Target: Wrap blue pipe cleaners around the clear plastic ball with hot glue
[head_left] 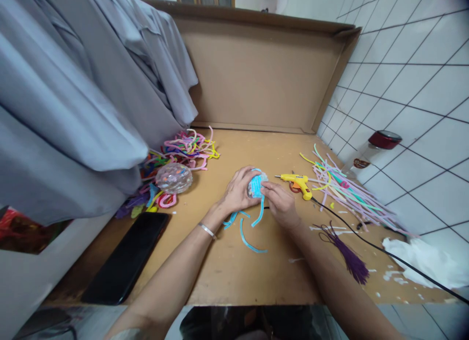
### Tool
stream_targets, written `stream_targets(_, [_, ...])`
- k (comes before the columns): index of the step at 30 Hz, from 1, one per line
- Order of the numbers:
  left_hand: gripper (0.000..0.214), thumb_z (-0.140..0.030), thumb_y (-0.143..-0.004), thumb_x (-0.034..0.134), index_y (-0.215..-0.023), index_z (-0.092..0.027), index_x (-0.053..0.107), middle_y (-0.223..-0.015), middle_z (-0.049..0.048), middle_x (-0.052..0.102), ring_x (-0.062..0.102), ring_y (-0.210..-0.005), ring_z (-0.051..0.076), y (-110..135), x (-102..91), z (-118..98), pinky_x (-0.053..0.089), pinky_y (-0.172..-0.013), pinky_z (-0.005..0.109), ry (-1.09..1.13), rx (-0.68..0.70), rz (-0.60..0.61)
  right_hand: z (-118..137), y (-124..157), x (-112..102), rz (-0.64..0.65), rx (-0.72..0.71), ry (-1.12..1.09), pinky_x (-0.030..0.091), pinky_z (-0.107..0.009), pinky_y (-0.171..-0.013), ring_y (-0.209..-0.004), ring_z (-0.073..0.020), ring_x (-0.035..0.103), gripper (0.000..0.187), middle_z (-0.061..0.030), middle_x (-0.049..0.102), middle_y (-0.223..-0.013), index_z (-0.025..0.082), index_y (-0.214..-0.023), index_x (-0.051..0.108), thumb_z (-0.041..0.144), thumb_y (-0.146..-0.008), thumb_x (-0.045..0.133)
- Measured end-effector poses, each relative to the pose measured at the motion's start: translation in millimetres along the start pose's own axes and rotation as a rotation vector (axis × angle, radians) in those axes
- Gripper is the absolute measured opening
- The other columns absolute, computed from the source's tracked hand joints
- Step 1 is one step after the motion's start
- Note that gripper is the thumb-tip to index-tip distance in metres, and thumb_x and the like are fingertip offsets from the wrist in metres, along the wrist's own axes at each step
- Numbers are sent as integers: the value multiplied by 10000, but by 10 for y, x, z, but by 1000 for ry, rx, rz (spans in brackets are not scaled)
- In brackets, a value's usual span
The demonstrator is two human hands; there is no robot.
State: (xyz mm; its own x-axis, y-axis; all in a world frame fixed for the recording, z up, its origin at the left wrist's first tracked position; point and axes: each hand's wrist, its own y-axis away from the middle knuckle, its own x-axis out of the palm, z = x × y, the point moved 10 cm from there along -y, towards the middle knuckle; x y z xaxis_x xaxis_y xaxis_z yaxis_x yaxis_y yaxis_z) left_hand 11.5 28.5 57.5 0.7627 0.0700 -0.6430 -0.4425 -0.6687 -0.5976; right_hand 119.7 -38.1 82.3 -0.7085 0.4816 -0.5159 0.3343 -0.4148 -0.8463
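Note:
My left hand (pixel 237 189) cups a small ball wrapped in light-blue pipe cleaner (pixel 255 185) from the left, fingers curled round it. My right hand (pixel 279 199) pinches the blue strand against the ball from the right. Loose ends of blue pipe cleaner (pixel 246 227) trail down onto the wooden table (pixel 234 271) just below both hands. A silver bracelet sits on my left wrist.
A yellow glue gun (pixel 298 182) with a black cord lies right of my hands, beside a spread of pastel pipe cleaners (pixel 348 191). A purple tassel (pixel 350 257), white paper (pixel 425 264), a red-lidded jar (pixel 373 152), a clear ball (pixel 173 178), a colourful pipe-cleaner heap (pixel 183 149), a black phone (pixel 128 254), grey hanging cloth and a cardboard backboard surround the table.

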Motion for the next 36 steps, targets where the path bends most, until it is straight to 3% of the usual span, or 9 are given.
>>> stream_targets(36, [699,-385,-716,762,-1324,-215,462,-1367,132,516,499,-1270,301,-7,-41,-133,424,-1078,469,-81,75,-33,80,-38,-44,-33,-51,97,599,-331,-846,-965,-188,704,276,-119,746,-992,176,-961,698,117,-947,428])
